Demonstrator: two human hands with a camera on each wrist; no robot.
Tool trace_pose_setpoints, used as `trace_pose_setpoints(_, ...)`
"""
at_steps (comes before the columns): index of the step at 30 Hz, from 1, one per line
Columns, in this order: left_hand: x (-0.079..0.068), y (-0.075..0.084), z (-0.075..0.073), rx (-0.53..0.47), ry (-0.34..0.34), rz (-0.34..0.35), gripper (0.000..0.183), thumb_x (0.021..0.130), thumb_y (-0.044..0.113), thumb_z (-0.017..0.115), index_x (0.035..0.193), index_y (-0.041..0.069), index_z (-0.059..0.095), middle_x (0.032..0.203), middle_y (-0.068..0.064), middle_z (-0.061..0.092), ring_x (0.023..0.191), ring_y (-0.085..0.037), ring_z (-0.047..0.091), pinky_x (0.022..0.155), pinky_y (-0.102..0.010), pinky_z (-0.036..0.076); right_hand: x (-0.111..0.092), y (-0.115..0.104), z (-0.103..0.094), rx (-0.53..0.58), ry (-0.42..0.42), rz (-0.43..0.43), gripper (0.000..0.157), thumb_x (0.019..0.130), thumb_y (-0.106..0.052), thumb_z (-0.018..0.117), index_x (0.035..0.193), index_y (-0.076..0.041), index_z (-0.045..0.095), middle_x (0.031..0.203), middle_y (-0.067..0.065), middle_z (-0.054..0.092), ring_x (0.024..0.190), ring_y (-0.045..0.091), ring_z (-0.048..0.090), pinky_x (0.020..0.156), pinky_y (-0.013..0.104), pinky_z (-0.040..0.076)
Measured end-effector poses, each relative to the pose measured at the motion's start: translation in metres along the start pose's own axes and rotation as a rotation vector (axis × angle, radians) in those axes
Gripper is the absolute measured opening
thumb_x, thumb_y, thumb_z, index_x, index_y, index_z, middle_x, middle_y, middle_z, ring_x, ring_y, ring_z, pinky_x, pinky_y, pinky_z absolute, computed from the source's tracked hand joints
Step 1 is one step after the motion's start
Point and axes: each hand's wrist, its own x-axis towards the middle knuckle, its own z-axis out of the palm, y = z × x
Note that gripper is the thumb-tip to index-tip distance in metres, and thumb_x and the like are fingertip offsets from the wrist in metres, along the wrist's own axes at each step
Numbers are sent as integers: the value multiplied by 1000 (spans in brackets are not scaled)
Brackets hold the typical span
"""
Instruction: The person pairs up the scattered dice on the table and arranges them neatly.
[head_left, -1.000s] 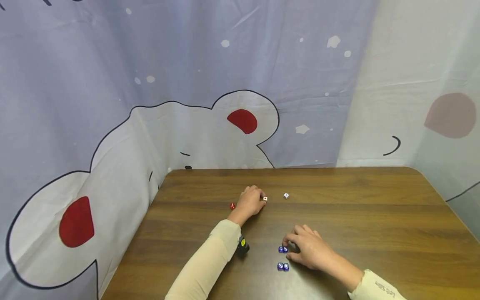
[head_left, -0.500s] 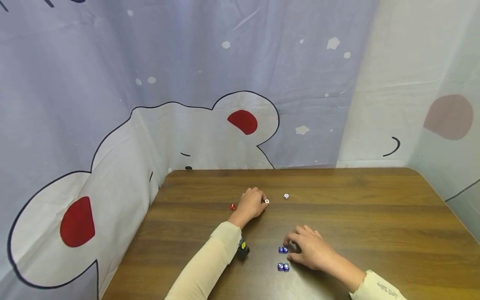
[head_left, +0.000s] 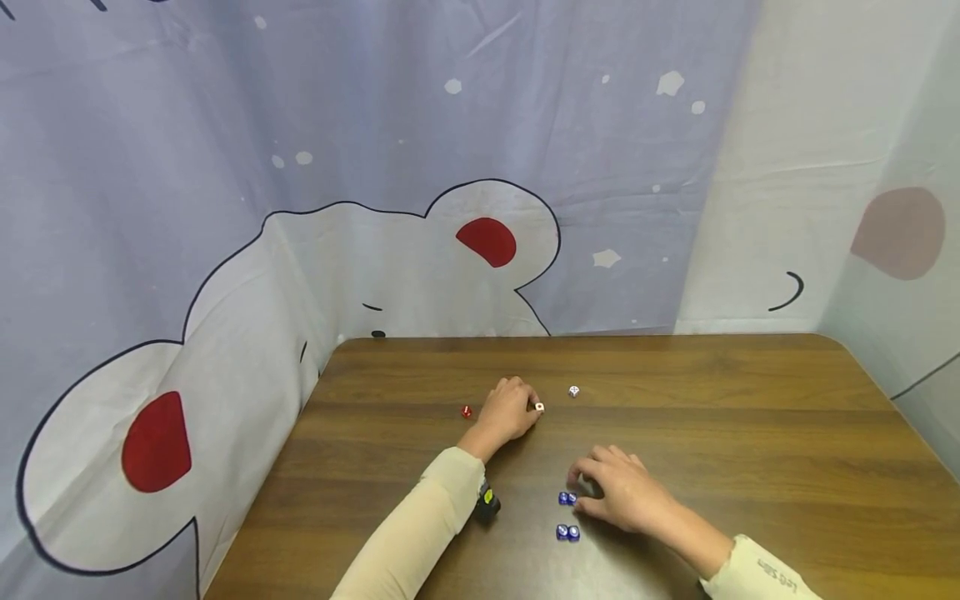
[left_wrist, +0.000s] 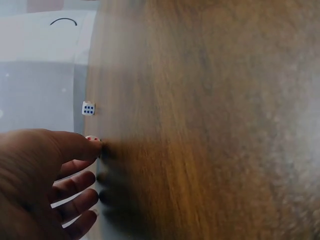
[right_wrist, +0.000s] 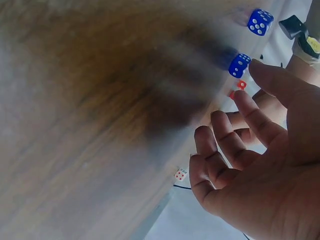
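Note:
Reaching over the far half of the table, my left hand (head_left: pixel 507 410) pinches a small white die (head_left: pixel 539 407) at its thumb and index fingertips; red pips show on it in the left wrist view. Another white die (head_left: pixel 573 391) lies farther back to its right, and a red die (head_left: pixel 467 412) sits left of the hand. My right hand (head_left: pixel 624 492) hovers with loosely bent fingers and its thumb apart beside a pair of blue dice (head_left: pixel 567 498). In the right wrist view its thumb tip is right at one blue die (right_wrist: pixel 239 65). Nearer me lies a second blue pair (head_left: pixel 567 532).
The brown wooden table (head_left: pixel 712 417) ends at a printed curtain (head_left: pixel 622 167) behind and to the left. A black wrist device (head_left: pixel 487 502) hangs at my left cuff, close to the blue dice.
My left hand has slid slightly right and toward me together with the white die. The right hand and the blue dice have stayed almost still.

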Motion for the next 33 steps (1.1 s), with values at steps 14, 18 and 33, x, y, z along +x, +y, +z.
trace_pose_setpoints(14, -11, 6, -2, -28, -7, 25, 12, 94, 31, 72, 94, 19, 72, 109, 2, 62, 103, -18, 53, 90, -39, 46, 8, 3, -10, 0, 36, 26, 28, 78, -30, 84, 102, -23, 71, 95, -5, 60, 91, 16, 53, 76, 35, 40)
trace_pose_setpoints(18, -13, 6, -1, -25, -3, 34, 11, 94, 30, 73, 95, 19, 72, 109, 2, 62, 103, -19, 53, 90, -38, 46, 12, 4, -13, -3, 39, 33, 28, 79, -29, 84, 103, -22, 71, 96, -3, 62, 95, 20, 57, 79, 40, 43)
trace_pose_setpoints(33, -18, 6, 5, -19, 13, 60, 10, 92, 28, 74, 95, 19, 72, 111, 2, 63, 105, -19, 54, 91, -37, 47, 28, 14, -24, 31, 86, 53, 25, 82, -26, 82, 104, -19, 71, 101, 3, 66, 97, 25, 59, 80, 46, 44)
